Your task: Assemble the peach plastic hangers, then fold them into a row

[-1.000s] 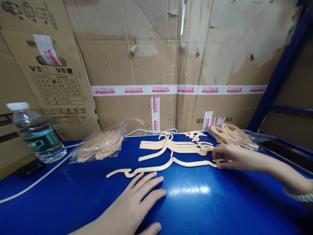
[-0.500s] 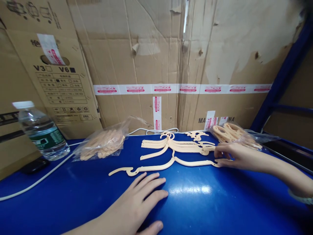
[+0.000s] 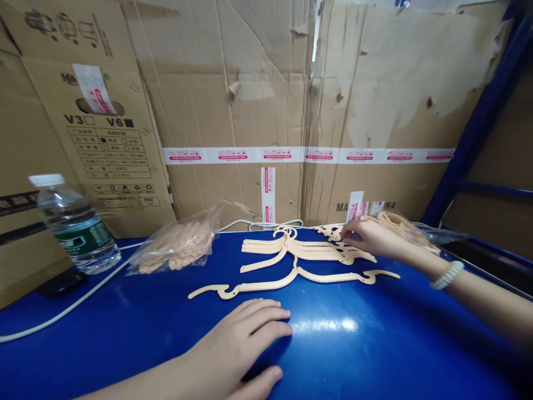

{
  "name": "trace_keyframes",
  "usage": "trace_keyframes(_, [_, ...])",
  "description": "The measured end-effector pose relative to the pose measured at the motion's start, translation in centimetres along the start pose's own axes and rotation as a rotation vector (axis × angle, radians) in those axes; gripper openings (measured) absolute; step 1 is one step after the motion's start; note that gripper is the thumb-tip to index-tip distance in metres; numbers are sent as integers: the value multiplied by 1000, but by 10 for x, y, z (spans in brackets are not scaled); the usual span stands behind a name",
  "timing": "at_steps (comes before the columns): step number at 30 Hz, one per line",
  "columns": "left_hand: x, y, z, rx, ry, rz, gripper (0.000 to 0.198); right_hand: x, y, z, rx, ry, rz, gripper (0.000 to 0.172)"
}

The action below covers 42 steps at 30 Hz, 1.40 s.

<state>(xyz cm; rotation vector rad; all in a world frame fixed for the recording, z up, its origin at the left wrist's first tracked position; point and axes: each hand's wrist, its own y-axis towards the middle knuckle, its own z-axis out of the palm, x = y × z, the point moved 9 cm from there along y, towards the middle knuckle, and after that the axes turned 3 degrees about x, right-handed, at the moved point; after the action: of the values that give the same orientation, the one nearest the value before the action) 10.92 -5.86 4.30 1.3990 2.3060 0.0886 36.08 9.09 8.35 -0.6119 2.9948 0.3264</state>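
My left hand [image 3: 241, 347] lies flat on the blue table with its fingers spread, holding nothing. Just beyond it is an unfolded beige plastic hanger [image 3: 266, 286], with a curved end piece on each arm. Behind that is a stack of similar beige hanger parts [image 3: 318, 251], their hooks bunched at the middle. Bent over the stack's right end, my right hand [image 3: 366, 238] has its fingers curled together at a small heap of beige pieces [image 3: 328, 230]. What its fingertips hold, if anything, cannot be made out.
A clear bag of beige parts [image 3: 179, 244] lies left, another bag [image 3: 400, 228] behind my right wrist. A water bottle [image 3: 79, 228], a black object [image 3: 62, 282] and a white cable [image 3: 91, 294] are at left. Cardboard [image 3: 233, 111] walls the back; a dark flat device [image 3: 487, 269] lies right.
My right hand has let go of the hanger's right end piece and moved back and left to the small heap. The left hand has barely shifted. The view has tilted slightly.
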Motion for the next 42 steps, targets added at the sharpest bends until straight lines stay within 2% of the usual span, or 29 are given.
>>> trace_keyframes(6, [2, 0, 2, 38, 5, -8, 47, -5, 31, 16, 94, -79, 44, 22])
trace_keyframes(10, [0, 1, 1, 46, -6, -5, 46, 1, 45, 27, 160, -97, -21, 21])
trace_keyframes(17, [-2, 2, -1, 50, -28, 3, 45, 14, 50, 33, 218, -151, -125, 22])
trace_keyframes(23, [-2, 1, -2, 27, -39, 2, 44, 21, 49, 29, 188, -200, -139, 19])
trace_keyframes(29, [-2, 0, 0, 19, -33, 0, 44, 12, 39, 3, 38, -198, -114, 17])
trace_keyframes(35, [-5, 2, -2, 46, -41, 41, 44, -7, 4, -41, -237, -84, -5, 11])
trace_keyframes(38, [-4, 4, -4, 40, -73, 32, 45, 9, -23, -63, -426, 193, -35, 11])
trace_keyframes(42, [2, 6, -11, -27, -210, -63, 42, 58, -52, -70, -553, 508, -155, 7])
